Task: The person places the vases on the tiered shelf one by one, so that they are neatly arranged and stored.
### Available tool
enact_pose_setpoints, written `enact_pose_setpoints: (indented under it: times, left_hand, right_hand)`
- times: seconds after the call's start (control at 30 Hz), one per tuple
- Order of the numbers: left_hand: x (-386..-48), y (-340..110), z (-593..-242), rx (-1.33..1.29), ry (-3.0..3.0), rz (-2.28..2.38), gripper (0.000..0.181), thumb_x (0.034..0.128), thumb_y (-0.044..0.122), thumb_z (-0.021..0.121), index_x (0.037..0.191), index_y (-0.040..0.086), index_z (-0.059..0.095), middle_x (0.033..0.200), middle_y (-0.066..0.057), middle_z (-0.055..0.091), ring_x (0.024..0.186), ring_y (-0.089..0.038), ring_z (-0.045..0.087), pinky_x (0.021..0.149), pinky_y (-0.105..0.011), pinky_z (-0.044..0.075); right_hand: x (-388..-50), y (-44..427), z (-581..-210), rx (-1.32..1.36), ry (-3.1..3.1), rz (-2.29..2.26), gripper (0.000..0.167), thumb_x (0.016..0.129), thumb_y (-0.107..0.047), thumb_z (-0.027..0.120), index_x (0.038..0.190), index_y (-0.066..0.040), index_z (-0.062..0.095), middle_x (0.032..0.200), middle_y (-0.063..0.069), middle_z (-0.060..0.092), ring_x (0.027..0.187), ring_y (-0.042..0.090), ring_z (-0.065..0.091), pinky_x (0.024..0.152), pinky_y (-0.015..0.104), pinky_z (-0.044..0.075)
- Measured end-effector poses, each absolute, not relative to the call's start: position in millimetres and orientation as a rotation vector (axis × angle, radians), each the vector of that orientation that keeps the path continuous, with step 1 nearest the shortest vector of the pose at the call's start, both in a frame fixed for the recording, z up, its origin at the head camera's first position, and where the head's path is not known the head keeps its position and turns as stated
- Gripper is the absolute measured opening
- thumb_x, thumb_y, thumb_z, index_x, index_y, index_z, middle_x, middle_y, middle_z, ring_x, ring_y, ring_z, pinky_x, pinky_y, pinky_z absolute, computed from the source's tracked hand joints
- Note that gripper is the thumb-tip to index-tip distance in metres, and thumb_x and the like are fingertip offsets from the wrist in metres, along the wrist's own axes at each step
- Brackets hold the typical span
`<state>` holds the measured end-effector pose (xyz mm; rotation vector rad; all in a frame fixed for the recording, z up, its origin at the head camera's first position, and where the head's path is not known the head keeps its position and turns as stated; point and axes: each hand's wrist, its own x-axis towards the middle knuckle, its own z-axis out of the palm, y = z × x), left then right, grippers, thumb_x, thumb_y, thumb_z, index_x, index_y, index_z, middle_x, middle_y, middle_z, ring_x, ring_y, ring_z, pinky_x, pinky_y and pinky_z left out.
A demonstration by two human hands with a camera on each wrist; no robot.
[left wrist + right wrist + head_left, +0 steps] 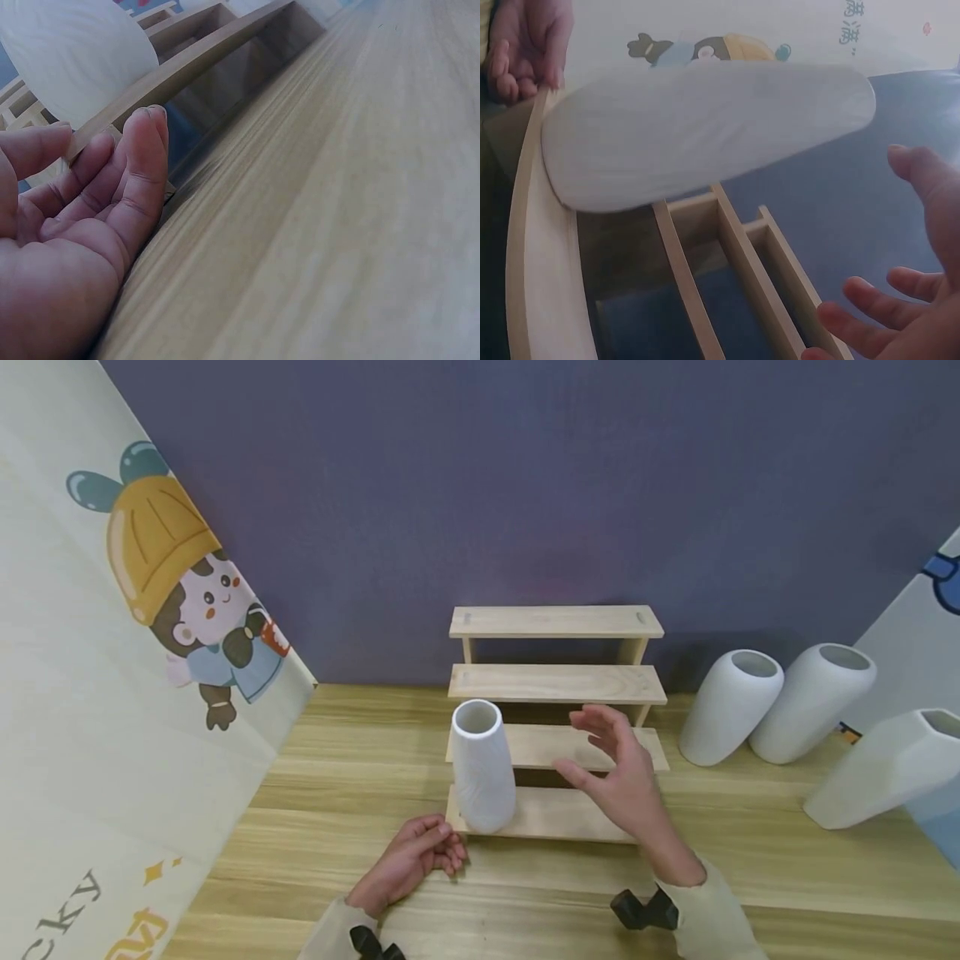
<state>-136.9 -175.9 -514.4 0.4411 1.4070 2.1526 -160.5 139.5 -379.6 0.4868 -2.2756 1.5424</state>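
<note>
A white textured vase (484, 777) stands upright on the left end of the lowest step of a light wooden four-step rack (558, 683). My left hand (417, 858) pinches the front left corner of that lowest step between thumb and fingers, just beside the vase's base; the left wrist view shows the thumb (37, 146) on top of the board. To the right of the vase, my right hand (619, 777) hovers over the lower steps, fingers spread and apart from the vase (705, 135), holding nothing.
Two white rounded vases (723, 710) (810, 706) stand right of the rack, and a faceted white vase (885, 768) leans in view farther right. A dark blue panel (525, 485) rises behind. A printed white wall (90, 693) borders the wooden table (337, 777) at left.
</note>
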Motion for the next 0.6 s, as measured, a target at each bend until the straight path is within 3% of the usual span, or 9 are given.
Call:
enact_pose_setpoints:
  times: [0.13,0.37,0.43,0.6]
  left_hand:
    - [-136.8,-176.6,-515.5,0.457,1.408,2.154,0.025,0.1091,0.013,0.037,0.101,0.008,0.060,0.095,0.001,0.074,0.083,-0.007,0.070,0.071,-0.021,0.059]
    - [-136.7,-176.9,-516.7,0.445,1.420,2.149,0.025,0.1091,0.014,0.037,0.101,0.009,0.060,0.095,0.001,0.074,0.083,-0.007,0.070,0.071,-0.020,0.059]
    - [-137.0,-176.9,-516.8,0.444,1.419,2.151,0.024,0.1091,0.014,0.037,0.101,0.009,0.060,0.095,0.001,0.074,0.083,-0.007,0.070,0.071,-0.020,0.059]
    - [-137.3,-176.5,-516.5,0.447,1.410,2.153,0.024,0.1090,0.014,0.037,0.101,0.009,0.060,0.095,0.001,0.074,0.083,-0.007,0.070,0.071,-0.020,0.059]
  right_hand:
    - [-160.1,151.3,-378.4,0.456,-2.252,1.549,0.067,0.082,-0.002,0.080,0.138,0.002,0.044,0.131,0.016,0.062,0.118,-0.011,0.051,0.101,0.003,0.040]
    - [-157.5,171.1,-377.1,0.382,-2.242,1.546,0.064,0.084,-0.001,0.077,0.138,0.000,0.044,0.130,0.015,0.060,0.118,-0.009,0.052,0.100,0.002,0.040]
    - [-157.5,177.0,-377.4,0.358,-2.243,1.522,0.063,0.084,-0.001,0.077,0.138,0.000,0.044,0.128,0.010,0.061,0.117,-0.009,0.052,0.100,0.003,0.041]
    - [-157.4,194.2,-376.8,0.288,-2.247,1.476,0.061,0.085,-0.002,0.077,0.137,-0.001,0.046,0.121,-0.018,0.059,0.115,-0.009,0.054,0.098,0.002,0.042]
